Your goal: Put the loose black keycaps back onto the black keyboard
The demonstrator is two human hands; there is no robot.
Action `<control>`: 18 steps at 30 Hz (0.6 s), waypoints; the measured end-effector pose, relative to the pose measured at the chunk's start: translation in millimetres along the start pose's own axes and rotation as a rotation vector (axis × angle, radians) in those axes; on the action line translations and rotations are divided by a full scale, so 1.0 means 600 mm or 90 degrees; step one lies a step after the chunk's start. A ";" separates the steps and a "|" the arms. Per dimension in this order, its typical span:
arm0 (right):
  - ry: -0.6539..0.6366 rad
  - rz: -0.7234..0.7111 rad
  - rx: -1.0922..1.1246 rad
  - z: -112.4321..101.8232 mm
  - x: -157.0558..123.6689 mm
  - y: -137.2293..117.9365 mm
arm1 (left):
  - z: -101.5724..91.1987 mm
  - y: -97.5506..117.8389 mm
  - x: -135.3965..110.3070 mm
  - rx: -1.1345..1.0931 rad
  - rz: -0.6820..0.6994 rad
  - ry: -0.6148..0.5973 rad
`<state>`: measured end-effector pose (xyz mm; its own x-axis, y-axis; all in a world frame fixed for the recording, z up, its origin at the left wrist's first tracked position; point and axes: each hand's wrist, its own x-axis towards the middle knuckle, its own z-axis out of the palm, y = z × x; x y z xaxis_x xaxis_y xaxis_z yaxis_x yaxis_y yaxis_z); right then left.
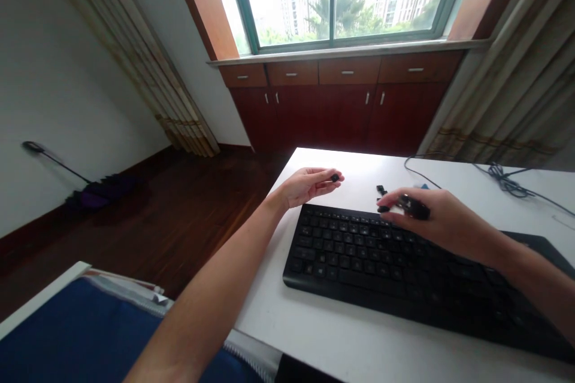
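Observation:
A black keyboard (350,257) lies on the white table. Above its far left corner, my left hand (309,185) pinches a small black keycap (335,178) between thumb and fingers. My right hand (438,215) is over the keyboard's far edge, curled around a dark, rounded tool handle (415,208); motion blur hides what kind of tool it is. A small black piece (383,209) shows at its fingertips, and I cannot tell if it is held or part of the tool. Just beyond these fingers, several loose black keycaps (381,189) rest on the table.
A small blue item (424,187) lies partly behind my right hand. Coiled black cable (510,182) rests at the table's far right. A dark blue padded surface (76,335) is at lower left. On the wooden floor, a purple umbrella (103,191) leans near the wall.

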<state>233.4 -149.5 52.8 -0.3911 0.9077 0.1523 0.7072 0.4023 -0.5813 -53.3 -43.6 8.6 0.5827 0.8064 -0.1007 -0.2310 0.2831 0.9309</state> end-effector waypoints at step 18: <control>0.062 -0.156 -0.260 0.049 -0.092 0.003 | 0.010 -0.020 0.003 0.124 -0.082 0.032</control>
<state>239.1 -202.1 19.9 -0.5319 0.7796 0.3307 0.7823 0.6019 -0.1607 -44.5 -48.7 -0.9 0.5568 0.7964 -0.2361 0.0003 0.2840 0.9588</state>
